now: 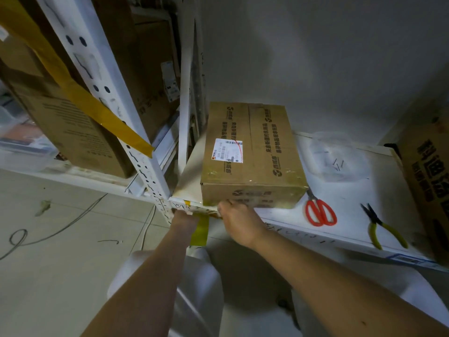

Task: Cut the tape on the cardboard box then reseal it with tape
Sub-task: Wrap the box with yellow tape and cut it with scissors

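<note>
Right hand (pixel 237 221) fingers touch cardboard box (pixel 252 154) front bottom edge; grip unclear. Left hand (pixel 184 215) under shelf edge (pixel 315 235), grip hidden.

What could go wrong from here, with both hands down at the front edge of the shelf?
1. The cardboard box sits right at the shelf's front edge, and the right hand touches its lower front; a tug may drag it off.
2. The left hand reaches under the edge, unseen, near the yellow tape.
3. The red scissors lie near the edge and may get knocked off.
</note>
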Available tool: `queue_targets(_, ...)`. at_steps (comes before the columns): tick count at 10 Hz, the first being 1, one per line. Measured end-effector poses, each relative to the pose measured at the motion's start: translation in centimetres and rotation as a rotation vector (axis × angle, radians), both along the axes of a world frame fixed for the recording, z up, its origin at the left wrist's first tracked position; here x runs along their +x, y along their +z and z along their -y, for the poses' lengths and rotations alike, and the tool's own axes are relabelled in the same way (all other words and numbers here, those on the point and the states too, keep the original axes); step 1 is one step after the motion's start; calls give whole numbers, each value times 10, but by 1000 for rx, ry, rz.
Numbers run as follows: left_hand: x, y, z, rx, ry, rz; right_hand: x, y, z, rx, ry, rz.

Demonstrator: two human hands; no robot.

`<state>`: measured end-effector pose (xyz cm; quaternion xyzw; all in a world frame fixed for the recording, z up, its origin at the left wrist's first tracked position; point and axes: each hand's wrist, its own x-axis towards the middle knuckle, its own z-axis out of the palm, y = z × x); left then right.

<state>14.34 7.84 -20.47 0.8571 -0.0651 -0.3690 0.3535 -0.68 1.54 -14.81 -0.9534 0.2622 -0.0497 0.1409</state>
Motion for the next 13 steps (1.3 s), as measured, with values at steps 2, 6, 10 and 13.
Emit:
queue_targets(2,2,-38,7,-107,-40,-103,13,-23,4,73,22,-168)
queue_targets(6,12,-7,-9,-109,-26,-408,23,-34,9,81,-41,-137)
queue_targets(10,1,36,-16,-151,-73,-353,14,-22,4,142,-67,-203)
queue_targets(13,-16,71,-14,-79,-202,-383,6,1,6,204,-123,-150)
